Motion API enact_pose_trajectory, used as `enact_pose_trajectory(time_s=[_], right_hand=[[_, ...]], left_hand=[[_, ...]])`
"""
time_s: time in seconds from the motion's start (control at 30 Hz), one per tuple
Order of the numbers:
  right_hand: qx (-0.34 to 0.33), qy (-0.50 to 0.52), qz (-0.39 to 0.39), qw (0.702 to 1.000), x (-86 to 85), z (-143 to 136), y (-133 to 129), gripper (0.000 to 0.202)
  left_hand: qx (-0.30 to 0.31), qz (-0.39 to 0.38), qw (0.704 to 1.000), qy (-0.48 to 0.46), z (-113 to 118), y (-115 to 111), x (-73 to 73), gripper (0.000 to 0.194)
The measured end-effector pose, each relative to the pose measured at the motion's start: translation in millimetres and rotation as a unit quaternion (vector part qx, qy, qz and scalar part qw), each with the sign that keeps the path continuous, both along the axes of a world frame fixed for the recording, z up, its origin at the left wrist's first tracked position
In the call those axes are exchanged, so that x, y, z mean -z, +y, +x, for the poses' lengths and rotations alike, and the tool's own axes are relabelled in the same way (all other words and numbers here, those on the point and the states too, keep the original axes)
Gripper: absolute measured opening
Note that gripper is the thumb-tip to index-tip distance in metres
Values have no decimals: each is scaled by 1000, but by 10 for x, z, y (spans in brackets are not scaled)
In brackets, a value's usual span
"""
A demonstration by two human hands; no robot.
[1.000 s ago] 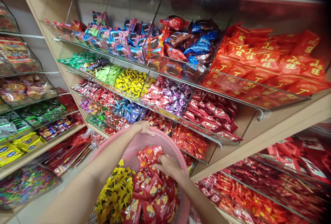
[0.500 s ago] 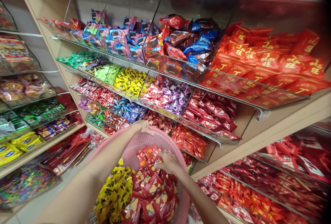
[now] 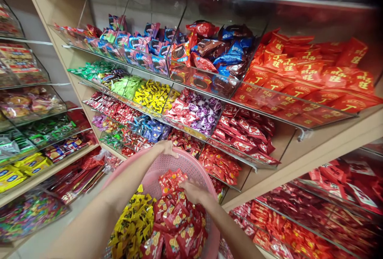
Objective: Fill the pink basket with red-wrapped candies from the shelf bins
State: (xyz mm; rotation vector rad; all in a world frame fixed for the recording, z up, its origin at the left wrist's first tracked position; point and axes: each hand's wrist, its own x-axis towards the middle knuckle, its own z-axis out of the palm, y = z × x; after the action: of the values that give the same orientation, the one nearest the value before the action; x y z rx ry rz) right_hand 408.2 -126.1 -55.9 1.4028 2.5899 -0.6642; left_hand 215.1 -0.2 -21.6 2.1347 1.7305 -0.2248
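Observation:
In the head view, a pink perforated basket (image 3: 206, 171) is tilted toward me. My left hand (image 3: 167, 148) is closed over its far rim, thumb toward the inside. Yellow wrapped candies (image 3: 131, 223) fill the basket's left side, and dark red packets with orange slices (image 3: 176, 227) lie heaped on the right. On top of that heap is a brighter red candy packet (image 3: 170, 180), or a small clump of them. My right hand (image 3: 191, 191) reaches in from the right, its fingers drawn together on the edge of this brighter packet. The fingertips are partly hidden.
Beyond the basket, glass-fronted shelves (image 3: 263, 113) hold sorted sweets: large red packets (image 3: 299, 71), yellow candies (image 3: 152, 96) and bright red packets (image 3: 220, 164). Another shelf unit (image 3: 55, 159) stands left. More red packets (image 3: 314, 211) lie in the lower right shelves.
The fingers of my right hand have drawn together at the bright red packet, where they were spread before. My left hand stays on the rim. The view has shifted slightly.

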Motion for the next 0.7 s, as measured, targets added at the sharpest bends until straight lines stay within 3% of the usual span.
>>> enact_pose_trajectory(time_s=[0.27,0.4,0.57,0.7], right_hand=[[2,-24,76,997,-132,-288,127,29],[-2,12,116,993,22,-576,264,33],[38,-4,100,994,249,-819,335,49],[-19,9,82,996,281,-795,313,49]], left_hand=[[9,7,1000,4,-24,35,56,75],[13,11,1000,-3,-26,24,57,73],[-3,9,1000,-7,-7,-29,-16,77],[-1,11,1000,-4,-6,-34,-25,77]])
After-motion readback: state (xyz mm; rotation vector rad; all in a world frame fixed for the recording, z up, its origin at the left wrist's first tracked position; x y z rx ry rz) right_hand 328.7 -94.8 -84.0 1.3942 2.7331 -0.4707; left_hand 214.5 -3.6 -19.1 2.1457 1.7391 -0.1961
